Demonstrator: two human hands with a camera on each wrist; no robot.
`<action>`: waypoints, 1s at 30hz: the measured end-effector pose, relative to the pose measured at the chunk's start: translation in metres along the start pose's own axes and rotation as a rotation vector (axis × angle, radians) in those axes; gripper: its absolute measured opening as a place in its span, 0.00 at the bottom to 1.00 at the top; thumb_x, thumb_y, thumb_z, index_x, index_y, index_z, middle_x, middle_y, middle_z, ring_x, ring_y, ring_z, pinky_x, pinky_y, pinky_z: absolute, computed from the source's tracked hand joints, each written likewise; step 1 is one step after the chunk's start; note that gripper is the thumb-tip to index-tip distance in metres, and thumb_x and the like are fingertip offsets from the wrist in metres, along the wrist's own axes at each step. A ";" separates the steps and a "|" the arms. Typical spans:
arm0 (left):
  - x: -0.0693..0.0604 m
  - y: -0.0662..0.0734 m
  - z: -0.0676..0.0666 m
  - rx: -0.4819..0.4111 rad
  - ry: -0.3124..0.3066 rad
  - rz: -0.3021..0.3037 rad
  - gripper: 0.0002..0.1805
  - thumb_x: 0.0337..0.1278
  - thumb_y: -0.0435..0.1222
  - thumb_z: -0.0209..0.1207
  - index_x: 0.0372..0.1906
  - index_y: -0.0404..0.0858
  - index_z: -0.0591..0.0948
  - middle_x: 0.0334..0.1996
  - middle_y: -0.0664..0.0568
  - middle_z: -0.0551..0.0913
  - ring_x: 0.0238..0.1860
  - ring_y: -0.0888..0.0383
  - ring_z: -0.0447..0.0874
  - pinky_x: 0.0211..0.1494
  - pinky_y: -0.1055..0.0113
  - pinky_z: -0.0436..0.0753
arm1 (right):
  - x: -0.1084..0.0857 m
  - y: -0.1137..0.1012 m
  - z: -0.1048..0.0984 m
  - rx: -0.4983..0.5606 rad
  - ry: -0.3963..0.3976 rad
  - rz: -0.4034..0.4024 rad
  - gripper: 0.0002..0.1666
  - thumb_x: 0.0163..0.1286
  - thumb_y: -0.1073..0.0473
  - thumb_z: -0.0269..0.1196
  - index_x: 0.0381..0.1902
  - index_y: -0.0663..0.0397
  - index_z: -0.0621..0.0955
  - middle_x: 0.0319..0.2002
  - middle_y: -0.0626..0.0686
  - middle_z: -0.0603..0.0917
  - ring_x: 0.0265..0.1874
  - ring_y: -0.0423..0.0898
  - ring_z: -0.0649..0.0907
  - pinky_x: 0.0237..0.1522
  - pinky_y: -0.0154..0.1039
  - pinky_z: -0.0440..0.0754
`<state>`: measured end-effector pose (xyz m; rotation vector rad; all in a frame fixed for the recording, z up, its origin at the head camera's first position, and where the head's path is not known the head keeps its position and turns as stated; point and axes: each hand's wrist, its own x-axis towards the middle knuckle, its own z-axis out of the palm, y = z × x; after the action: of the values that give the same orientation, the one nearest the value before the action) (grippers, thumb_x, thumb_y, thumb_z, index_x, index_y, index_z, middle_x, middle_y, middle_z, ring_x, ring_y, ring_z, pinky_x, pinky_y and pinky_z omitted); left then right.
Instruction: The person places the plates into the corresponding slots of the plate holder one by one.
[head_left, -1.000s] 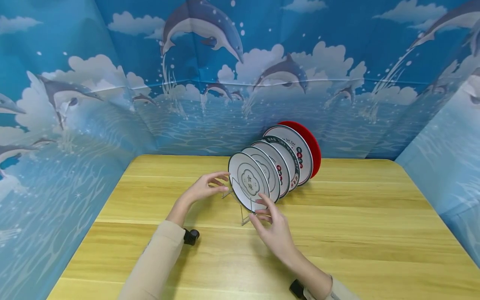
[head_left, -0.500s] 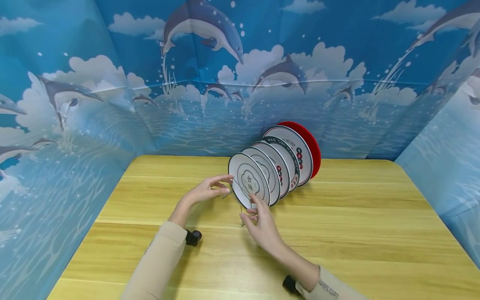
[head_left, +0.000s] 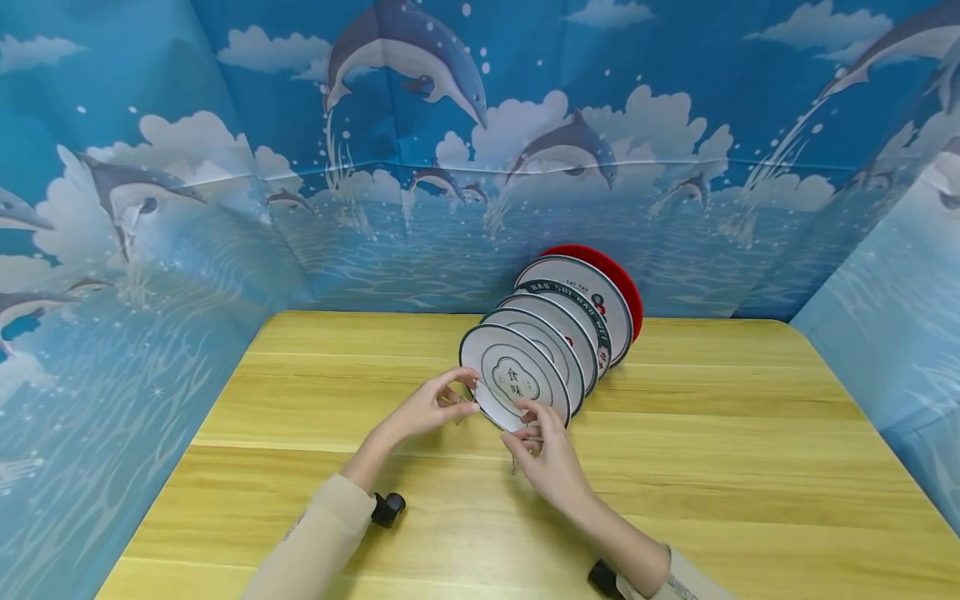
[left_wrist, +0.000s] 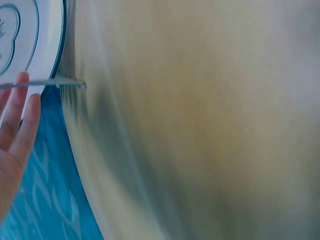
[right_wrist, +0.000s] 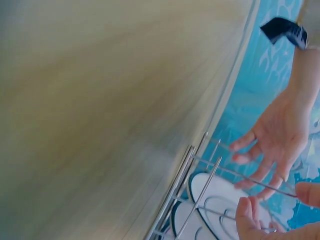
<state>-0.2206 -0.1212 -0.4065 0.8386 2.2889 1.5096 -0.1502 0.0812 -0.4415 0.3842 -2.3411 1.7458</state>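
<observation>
A metal wire plate rack (right_wrist: 172, 187) holds several white, dark-rimmed plates on edge in a leaning row. The front plate (head_left: 517, 379) bears a flower-shaped outline with characters. At the rack's near end, my left hand (head_left: 433, 408) holds its left side, fingers bent about the wire. My right hand (head_left: 557, 467) holds the right side, thumb and fingers curled near the wire. In the left wrist view, fingertips lie against a rack wire (left_wrist: 55, 82). Plates and hands hide most of the rack in the head view. A red disc (head_left: 630, 292) stands last in the row.
The wooden table (head_left: 750, 467) spreads to both sides of the rack. A dolphin-printed cloth (head_left: 480, 225) rises close behind the red disc and along the sides. Black wrist devices (head_left: 388, 509) sit at both sleeves.
The rack's near end has swung right and toward me, turning the plates with it. Both hands moved along with it, the right one first reaching left to the wire.
</observation>
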 end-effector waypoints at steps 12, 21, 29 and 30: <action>-0.011 0.021 0.039 0.067 0.143 0.027 0.23 0.55 0.30 0.59 0.55 0.27 0.70 0.46 0.32 0.73 0.23 0.53 0.74 0.27 0.73 0.77 | -0.009 0.007 -0.040 -0.052 -0.103 -0.045 0.24 0.58 0.72 0.63 0.53 0.63 0.72 0.42 0.63 0.72 0.35 0.48 0.80 0.38 0.34 0.82; -0.013 0.028 0.061 0.044 0.206 0.004 0.21 0.55 0.31 0.59 0.53 0.27 0.70 0.44 0.32 0.73 0.19 0.55 0.75 0.23 0.74 0.76 | -0.007 0.018 -0.069 0.033 -0.235 -0.119 0.22 0.60 0.73 0.60 0.52 0.69 0.69 0.44 0.65 0.70 0.37 0.50 0.80 0.41 0.35 0.81; -0.012 0.029 0.075 0.017 0.258 -0.004 0.22 0.54 0.31 0.60 0.53 0.28 0.70 0.43 0.33 0.74 0.21 0.47 0.78 0.24 0.73 0.78 | -0.005 0.024 -0.085 0.083 -0.299 -0.123 0.21 0.61 0.74 0.58 0.53 0.69 0.68 0.48 0.69 0.69 0.40 0.50 0.80 0.43 0.30 0.79; -0.010 0.023 0.077 0.015 0.267 -0.005 0.22 0.54 0.32 0.61 0.54 0.29 0.71 0.43 0.34 0.74 0.21 0.48 0.78 0.24 0.73 0.78 | -0.005 0.025 -0.087 0.087 -0.307 -0.123 0.22 0.61 0.74 0.58 0.53 0.69 0.68 0.48 0.70 0.69 0.40 0.49 0.80 0.43 0.30 0.79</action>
<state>-0.1649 -0.0629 -0.4188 0.6681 2.4872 1.6937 -0.1535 0.1714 -0.4407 0.8465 -2.3818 1.8449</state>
